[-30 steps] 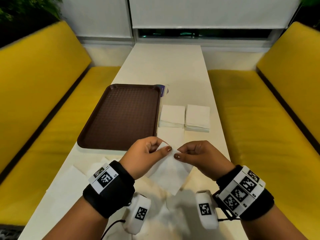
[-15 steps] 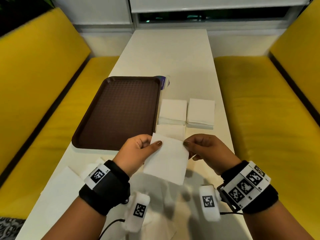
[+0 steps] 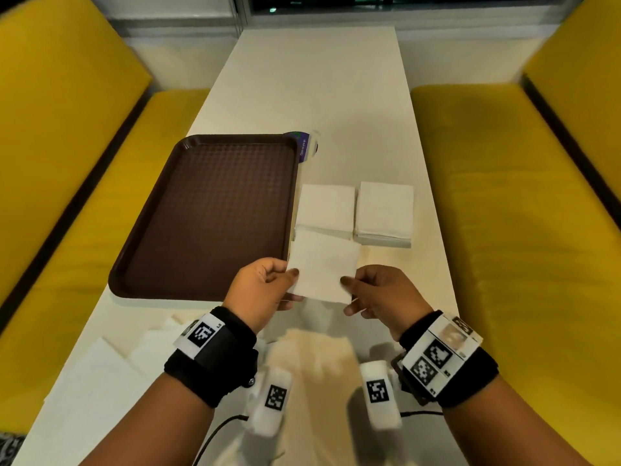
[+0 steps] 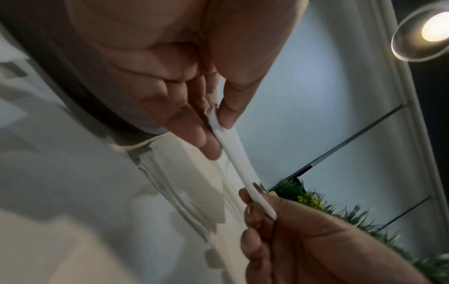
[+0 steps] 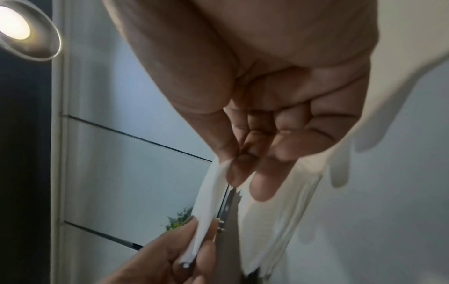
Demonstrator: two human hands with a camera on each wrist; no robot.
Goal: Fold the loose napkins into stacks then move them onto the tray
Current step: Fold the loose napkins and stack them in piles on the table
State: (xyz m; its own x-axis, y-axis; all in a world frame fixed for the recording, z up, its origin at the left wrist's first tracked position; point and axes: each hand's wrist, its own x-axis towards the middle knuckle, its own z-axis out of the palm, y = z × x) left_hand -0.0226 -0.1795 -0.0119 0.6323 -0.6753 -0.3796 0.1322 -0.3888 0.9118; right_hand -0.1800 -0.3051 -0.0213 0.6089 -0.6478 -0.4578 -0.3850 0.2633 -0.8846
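A folded white napkin (image 3: 323, 269) is held above the table (image 3: 319, 82), pinched at its left edge between the thumb and fingers of the left hand (image 3: 260, 292) and at its right edge by those of the right hand (image 3: 381, 295). Just beyond the hands, two stacks of folded napkins (image 3: 354, 210) lie side by side on the table, and the brown tray (image 3: 208, 213) lies ahead and to the left of the left hand, touching or nearly touching the nearer stack. Loose unfolded napkins (image 3: 111, 361) lie on the table beneath and to the left of the left wrist.
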